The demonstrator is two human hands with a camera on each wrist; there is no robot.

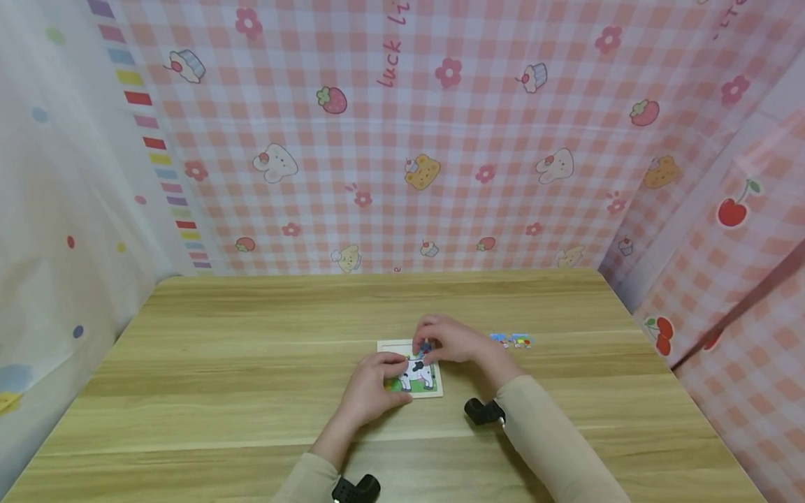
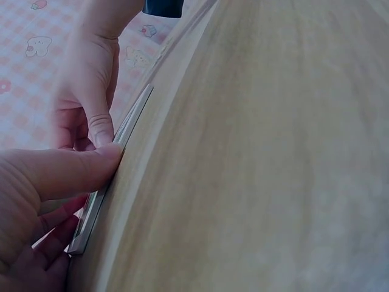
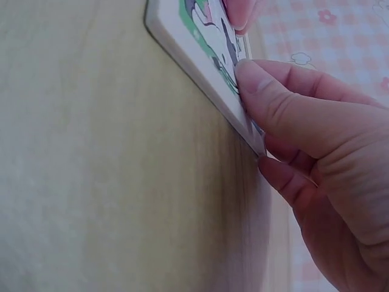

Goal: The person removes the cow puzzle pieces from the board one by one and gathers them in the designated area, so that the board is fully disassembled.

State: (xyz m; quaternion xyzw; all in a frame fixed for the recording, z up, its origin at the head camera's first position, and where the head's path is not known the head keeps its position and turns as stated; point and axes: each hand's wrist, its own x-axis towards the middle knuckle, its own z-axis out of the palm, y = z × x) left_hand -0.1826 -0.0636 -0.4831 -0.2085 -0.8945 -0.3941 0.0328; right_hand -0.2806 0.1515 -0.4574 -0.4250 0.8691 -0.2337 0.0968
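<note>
A small wooden jigsaw puzzle board (image 1: 429,392) with a cow picture lies on the table, its pale frame showing around the picture. My left hand (image 1: 371,388) grips the board's left side, with the thumb at the near edge and the fingers over the picture. At the upper right part of the board, my right hand (image 1: 449,340) pinches a small bluish puzzle piece (image 1: 425,346), mostly covered by the fingers. In the right wrist view, the right thumb (image 3: 258,85) presses at the board's edge beside the cow picture (image 3: 209,36).
Loose colourful puzzle pieces (image 1: 520,341) lie on the wooden table (image 1: 251,391), right of the board and behind the right forearm. A pink checked curtain (image 1: 390,140) hangs behind the table's far edge. Each wrist wears a black camera (image 1: 483,411).
</note>
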